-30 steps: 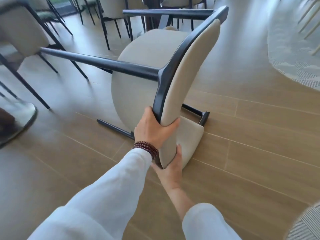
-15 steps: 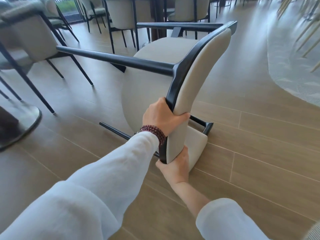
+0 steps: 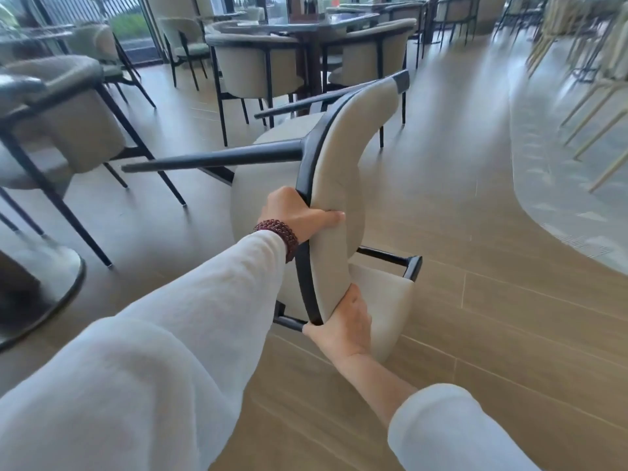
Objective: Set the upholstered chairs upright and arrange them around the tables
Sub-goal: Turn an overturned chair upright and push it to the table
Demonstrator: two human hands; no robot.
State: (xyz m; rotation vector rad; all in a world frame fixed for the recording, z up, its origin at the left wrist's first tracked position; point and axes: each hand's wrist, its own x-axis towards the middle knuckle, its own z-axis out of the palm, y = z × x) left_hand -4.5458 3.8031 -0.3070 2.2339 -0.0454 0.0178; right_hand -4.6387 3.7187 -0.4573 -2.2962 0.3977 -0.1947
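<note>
While left hand (image 3: 293,215), right hand (image 3: 344,322) grip chair (image 3: 339,164) rim, floor (image 3: 475,239) stretches right.

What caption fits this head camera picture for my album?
Left hand and right hand grip the curved back of a tipped-over beige chair on the wooden floor.

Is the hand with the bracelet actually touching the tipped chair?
Touching. The head view shows the left hand gripping the tipped chair by its backrest, with the thumb lying across the beige padding.
</note>
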